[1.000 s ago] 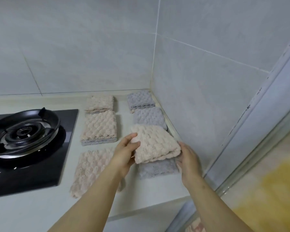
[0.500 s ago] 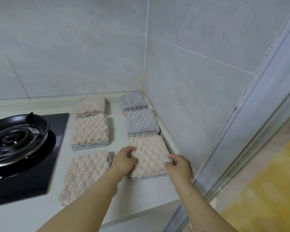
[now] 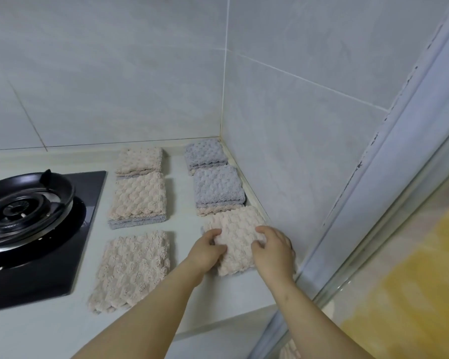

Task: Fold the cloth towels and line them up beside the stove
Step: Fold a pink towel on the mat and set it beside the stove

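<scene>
Six folded towels lie in two columns on the pale counter (image 3: 181, 200) to the right of the stove (image 3: 29, 203). The left column holds three beige towels (image 3: 139, 160) (image 3: 138, 198) (image 3: 135, 265). In the right column two grey towels (image 3: 204, 154) (image 3: 217, 185) lie at the back, with a beige towel (image 3: 237, 226) nearest me, flat on the counter against the side wall. My left hand (image 3: 209, 246) grips that towel's left edge with curled fingers. My right hand (image 3: 274, 246) grips its right side, thumb on top.
The tiled side wall (image 3: 309, 164) stands right against the right column. The black glass hob (image 3: 44, 270) with its burner ring borders the left column. The counter's front edge (image 3: 218, 323) runs below my forearms, and a door frame (image 3: 368, 216) rises at the right.
The beige towel, held above the counter a second ago, has come down flat in front of the grey towels. Both hands stayed on it and slid toward its near half.
</scene>
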